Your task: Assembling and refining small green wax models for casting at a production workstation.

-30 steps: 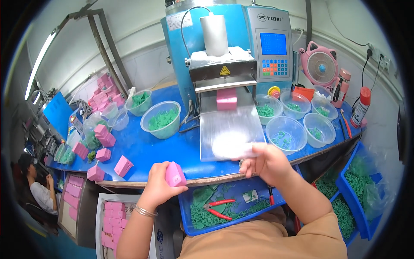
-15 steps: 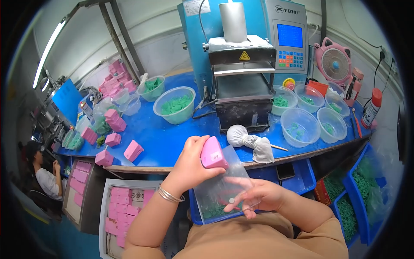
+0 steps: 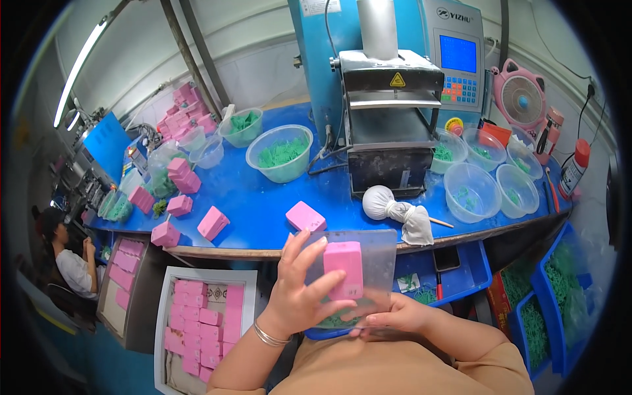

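A clear, stiff plastic sheet [image 3: 378, 253] stands tilted over my lap, with a pink block [image 3: 342, 260] in front of it. My left hand [image 3: 299, 286] has its finger and thumb on the lower left of that block, its other fingers raised beside the sheet's left edge. My right hand [image 3: 401, 315] pinches the sheet's lower right, with some fingers behind it. Green bits show low behind the sheet. A second pink block [image 3: 306, 217] rests on the blue table's front edge, just beyond my left fingers.
A press [image 3: 392, 125] stands at the back, with a white cloth bundle [image 3: 395, 210] before it. Plastic bowls [image 3: 280, 155] hold green pieces. Pink blocks fill a white tray [image 3: 253, 289] at lower left. Blue bins [image 3: 559, 289] stand right. A person [image 3: 72, 257] sits far left.
The view has shifted slightly left. A pink block now lies on the table edge. My left hand has come down to the sheet with a block; my right hand has closed on the sheet.
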A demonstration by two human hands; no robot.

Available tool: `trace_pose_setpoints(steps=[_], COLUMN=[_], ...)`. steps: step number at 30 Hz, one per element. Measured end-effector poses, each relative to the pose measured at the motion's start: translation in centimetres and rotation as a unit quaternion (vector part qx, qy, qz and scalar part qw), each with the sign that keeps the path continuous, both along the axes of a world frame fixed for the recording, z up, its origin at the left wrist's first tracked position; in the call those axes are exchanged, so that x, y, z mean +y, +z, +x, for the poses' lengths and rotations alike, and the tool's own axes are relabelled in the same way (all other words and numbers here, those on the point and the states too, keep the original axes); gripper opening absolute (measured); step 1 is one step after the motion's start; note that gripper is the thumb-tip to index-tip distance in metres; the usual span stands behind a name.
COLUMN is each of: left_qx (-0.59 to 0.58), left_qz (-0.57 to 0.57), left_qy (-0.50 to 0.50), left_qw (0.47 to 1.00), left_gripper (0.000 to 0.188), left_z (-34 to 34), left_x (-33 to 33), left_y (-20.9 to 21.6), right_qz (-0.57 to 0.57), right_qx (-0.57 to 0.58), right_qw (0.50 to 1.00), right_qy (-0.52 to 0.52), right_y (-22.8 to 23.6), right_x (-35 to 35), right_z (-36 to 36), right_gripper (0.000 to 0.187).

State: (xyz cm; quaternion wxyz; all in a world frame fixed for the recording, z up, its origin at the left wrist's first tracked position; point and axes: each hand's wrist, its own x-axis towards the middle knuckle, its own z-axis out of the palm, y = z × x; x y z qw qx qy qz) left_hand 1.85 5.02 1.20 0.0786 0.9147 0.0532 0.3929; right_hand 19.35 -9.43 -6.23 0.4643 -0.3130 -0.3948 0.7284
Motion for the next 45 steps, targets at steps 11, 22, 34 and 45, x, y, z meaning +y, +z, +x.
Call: trace_pose_setpoints(steps=[11, 22, 34, 45], left_qx=[-0.104, -0.071, 0.065, 0.118], left_qz=[0.081, -0.115, -0.107, -0.081], left_qy=[-0.048, 0.155, 0.188, 0.167], left_qw=[0.99, 0.979, 0.974, 0.975], left_gripper=[0.032, 0.051, 0.047, 0.071], left_z=[-1.7, 0.6, 3.7, 2.9], left_x=[-1.7, 3.5, 8.0, 8.9], left_y=[-1.8, -3.3, -3.9, -4.5], right_qz=[0.112, -0.074, 0.057, 0.073], right_qx=[-0.113, 0.189, 0.081, 0.102], right_qw=[0.987, 0.979, 0.978, 0.909], right_qy=[-0.032, 0.002, -0.186, -0.398], right_y=[-2.1, 3.5, 12.8, 12.4], right_x=[-0.7, -2.9, 1.0, 7.4], right_z=[-0.9, 2.4, 9.2, 11.1], right_gripper=[0.046, 0.063, 0.055, 0.04])
